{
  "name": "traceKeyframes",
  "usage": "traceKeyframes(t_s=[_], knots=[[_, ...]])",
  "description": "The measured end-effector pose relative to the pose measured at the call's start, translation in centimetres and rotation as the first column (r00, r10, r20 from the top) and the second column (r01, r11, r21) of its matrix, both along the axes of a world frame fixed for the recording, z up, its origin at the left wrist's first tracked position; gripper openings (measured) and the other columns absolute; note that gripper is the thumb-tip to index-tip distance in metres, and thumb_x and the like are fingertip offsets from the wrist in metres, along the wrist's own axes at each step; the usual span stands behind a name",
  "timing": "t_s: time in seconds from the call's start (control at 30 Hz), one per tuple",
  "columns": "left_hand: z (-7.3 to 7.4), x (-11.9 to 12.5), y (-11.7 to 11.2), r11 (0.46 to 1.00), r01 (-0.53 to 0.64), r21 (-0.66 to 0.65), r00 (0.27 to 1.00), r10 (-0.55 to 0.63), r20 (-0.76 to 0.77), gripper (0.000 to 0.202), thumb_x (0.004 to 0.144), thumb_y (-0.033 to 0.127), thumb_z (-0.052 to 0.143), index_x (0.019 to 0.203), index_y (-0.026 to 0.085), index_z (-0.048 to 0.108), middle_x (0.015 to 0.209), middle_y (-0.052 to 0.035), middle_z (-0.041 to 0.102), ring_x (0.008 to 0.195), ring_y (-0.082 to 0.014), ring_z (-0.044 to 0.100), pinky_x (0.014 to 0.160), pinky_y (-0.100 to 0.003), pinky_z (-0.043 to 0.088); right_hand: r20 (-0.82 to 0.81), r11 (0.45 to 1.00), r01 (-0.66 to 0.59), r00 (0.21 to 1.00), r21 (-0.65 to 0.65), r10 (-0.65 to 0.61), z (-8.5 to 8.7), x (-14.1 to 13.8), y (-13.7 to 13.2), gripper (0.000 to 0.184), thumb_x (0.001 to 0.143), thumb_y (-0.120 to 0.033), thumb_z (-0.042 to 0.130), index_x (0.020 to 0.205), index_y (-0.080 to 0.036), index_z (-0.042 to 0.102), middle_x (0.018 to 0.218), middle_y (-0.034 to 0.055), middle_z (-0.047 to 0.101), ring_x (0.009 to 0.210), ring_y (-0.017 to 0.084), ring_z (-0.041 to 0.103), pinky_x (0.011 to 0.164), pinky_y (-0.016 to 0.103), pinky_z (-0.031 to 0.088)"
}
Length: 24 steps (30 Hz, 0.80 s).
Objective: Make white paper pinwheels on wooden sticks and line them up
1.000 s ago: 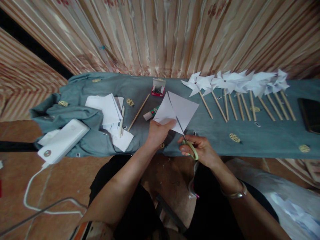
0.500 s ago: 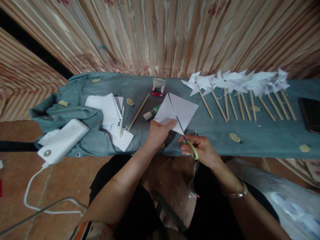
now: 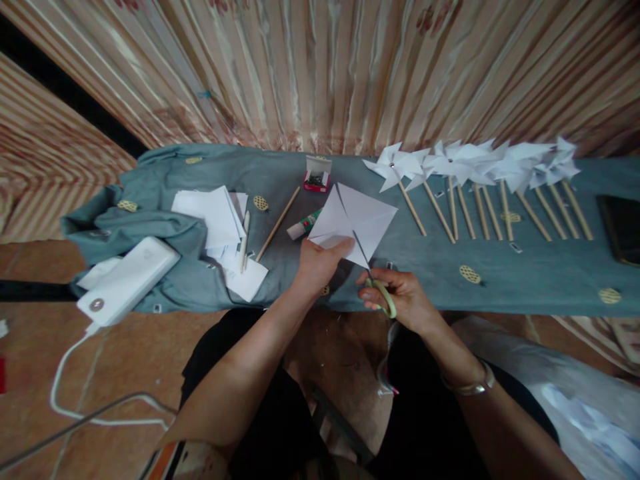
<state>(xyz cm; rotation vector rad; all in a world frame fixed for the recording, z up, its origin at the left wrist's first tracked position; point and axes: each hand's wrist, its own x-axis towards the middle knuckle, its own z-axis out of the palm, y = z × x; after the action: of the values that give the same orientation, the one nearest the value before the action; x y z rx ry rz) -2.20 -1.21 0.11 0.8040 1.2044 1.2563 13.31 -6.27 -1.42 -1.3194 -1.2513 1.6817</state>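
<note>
A square sheet of white paper [image 3: 373, 212] is pinched at its near left side by my left hand [image 3: 323, 265], thumb on top. A slit runs in from its far corner toward the middle. My right hand [image 3: 400, 297] has its fingers through the light green handles of a pair of scissors [image 3: 384, 299]. Their dark blades lie across the paper's near corner, pointing at the centre. Just left of the paper lies a glue tube [image 3: 304, 225], partly covered by it. Behind it stands an open red box [image 3: 317, 180] of small dark pins or tacks.
White paper pinwheels [image 3: 395, 165] on wooden sticks lie in a row at the right, beside a black phone [image 3: 620, 230]. At left are stacked papers [image 3: 213, 213], a white pen [image 3: 244, 243], a wooden stick [image 3: 278, 223] and a white power bank [image 3: 129, 280] with a cable.
Hardly anything differs. Both hands, the paper and the scissors stay in nearly the same place, and the whole view has shifted very slightly.
</note>
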Motion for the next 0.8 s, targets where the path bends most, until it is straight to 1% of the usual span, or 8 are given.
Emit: traceKeyframes(t_s=[0.17, 0.3, 0.4, 0.5, 0.67, 0.8], knots=[[0.06, 0.05, -0.06, 1.000, 0.002, -0.021, 1.000, -0.003, -0.010, 0.017, 0.057, 0.022, 0.074, 0.072, 0.020, 0.067, 0.081, -0.0061, 0.073, 0.074, -0.0221, 0.066, 0.072, -0.034, 0.052, 0.005, 1.000, 0.007, 1.000, -0.012, -0.007, 0.04, 0.03, -0.06, 0.042, 0.059, -0.054, 0.081, 0.079, -0.019, 0.069, 0.055, -0.0039, 0.054, 0.049, 0.010, 0.051, 0.047, 0.022, 0.045], [0.17, 0.12, -0.05, 1.000, -0.012, -0.019, 1.000, 0.011, -0.017, 0.019, 0.056, 0.022, 0.074, 0.074, 0.019, 0.066, 0.082, -0.0069, 0.073, 0.075, -0.0222, 0.066, 0.072, -0.034, 0.052, 0.002, 1.000, 0.006, 1.000, -0.008, -0.006, -0.09, 0.13, -0.07, 0.042, 0.060, -0.053, 0.081, 0.079, -0.018, 0.069, 0.055, -0.0042, 0.054, 0.048, 0.009, 0.051, 0.046, 0.021, 0.043], [0.23, 0.13, -0.03, 1.000, 0.003, -0.031, 1.000, -0.003, -0.027, 0.020, 0.057, 0.022, 0.072, 0.075, 0.017, 0.066, 0.080, -0.0054, 0.073, 0.072, -0.0198, 0.065, 0.071, -0.032, 0.052, 0.004, 1.000, 0.010, 1.000, -0.012, -0.010, -0.10, 0.16, -0.05, 0.042, 0.058, -0.052, 0.081, 0.079, -0.018, 0.068, 0.054, -0.0047, 0.054, 0.048, 0.009, 0.051, 0.045, 0.020, 0.042], [0.23, 0.12, -0.01, 0.999, 0.023, -0.029, 0.999, -0.024, -0.022, 0.018, 0.059, 0.021, 0.071, 0.075, 0.016, 0.065, 0.077, -0.0029, 0.072, 0.069, -0.0169, 0.063, 0.069, -0.029, 0.051, 0.004, 1.000, 0.016, 1.000, -0.018, -0.016, 0.05, 0.12, -0.01, 0.042, 0.058, -0.052, 0.082, 0.077, -0.018, 0.068, 0.054, -0.0050, 0.053, 0.047, 0.008, 0.050, 0.046, 0.020, 0.044], [0.33, 0.22, -0.09, 1.000, 0.019, -0.012, 1.000, -0.019, 0.009, 0.018, 0.060, 0.017, 0.071, 0.077, 0.017, 0.066, 0.082, -0.0036, 0.073, 0.072, -0.0169, 0.064, 0.071, -0.029, 0.051, -0.006, 0.999, 0.027, 1.000, -0.027, -0.027, 0.18, 0.04, -0.07, 0.041, 0.057, -0.050, 0.082, 0.076, -0.017, 0.067, 0.054, -0.0050, 0.054, 0.048, 0.008, 0.052, 0.045, 0.019, 0.043], [0.47, 0.32, -0.21, 0.999, 0.016, -0.041, 1.000, -0.016, 0.008, 0.016, 0.059, 0.017, 0.071, 0.074, 0.016, 0.066, 0.076, -0.0030, 0.071, 0.067, -0.0157, 0.061, 0.067, -0.027, 0.049, -0.006, 0.999, 0.031, 1.000, -0.014, -0.031, 0.19, -0.09, -0.21, 0.042, 0.057, -0.050, 0.082, 0.076, -0.017, 0.066, 0.054, -0.0054, 0.055, 0.047, 0.008, 0.052, 0.044, 0.019, 0.042]])
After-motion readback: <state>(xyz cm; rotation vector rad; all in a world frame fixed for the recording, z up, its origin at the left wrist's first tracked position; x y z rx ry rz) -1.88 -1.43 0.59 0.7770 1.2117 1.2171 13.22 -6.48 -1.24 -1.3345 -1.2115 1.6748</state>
